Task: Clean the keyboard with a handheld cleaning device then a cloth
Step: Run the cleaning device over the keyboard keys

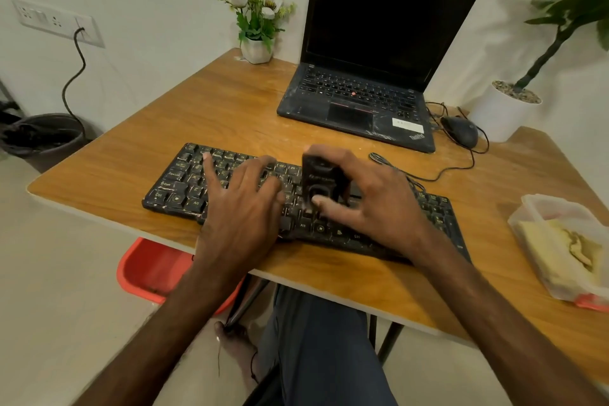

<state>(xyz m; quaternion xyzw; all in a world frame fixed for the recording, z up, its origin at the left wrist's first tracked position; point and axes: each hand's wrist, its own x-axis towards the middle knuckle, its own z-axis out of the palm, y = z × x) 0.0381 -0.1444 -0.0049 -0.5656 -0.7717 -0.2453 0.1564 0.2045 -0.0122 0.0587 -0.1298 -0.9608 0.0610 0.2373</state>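
Black and dusty, the keyboard point(171, 188) lies along the table's point(230, 102) near edge, its long axis running left to right. The right hand point(372, 198) grasps the device point(321, 180), fingers over its top and thumb on its front, standing it upright on the middle keys. The left hand point(240, 204) rests flat on the left-centre keys, fingers spread and gripping nothing, likely steadying it. Strokes should follow that long axis. The cloth point(560, 250) waits in a tub point(540, 204) well off to the right, nearer the right hand.
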